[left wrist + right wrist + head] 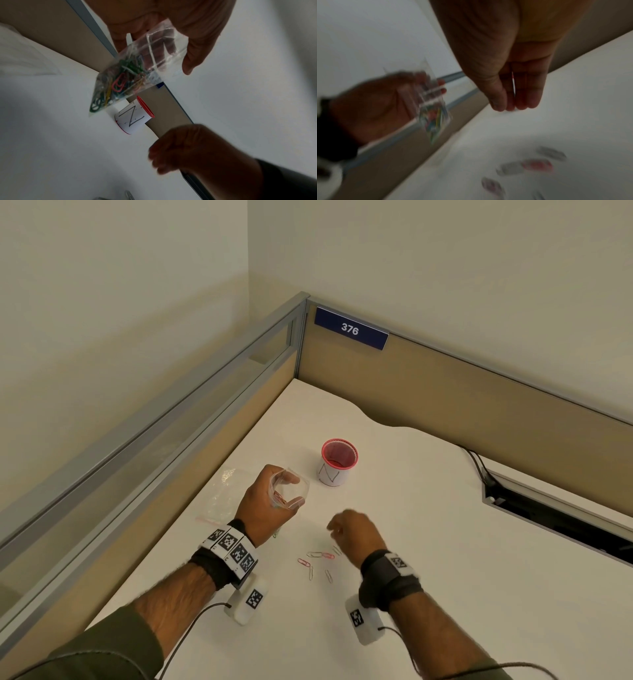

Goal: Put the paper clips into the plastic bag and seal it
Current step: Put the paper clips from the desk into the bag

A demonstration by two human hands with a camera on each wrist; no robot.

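Note:
My left hand (293,491) grips a small clear plastic bag (305,486) above the table, thumb on one side and fingers on the other, with the mouth spread apart. In the left wrist view the bag (130,75) holds a bundle of coloured paper clips at its bottom. Several loose paper clips (320,554) lie on the white table near me. My right hand (334,530) hovers just above them, blurred. In the right wrist view its fingers (522,97) point down close together beside the thumb, and nothing shows at the tips.
A red mesh cup (337,460) with a white paper label stands just beyond the hands. A second, flat plastic bag (222,498) lies left of my left hand. Partition walls (445,392) close the table's left and far sides. A cable slot (548,515) opens at the right.

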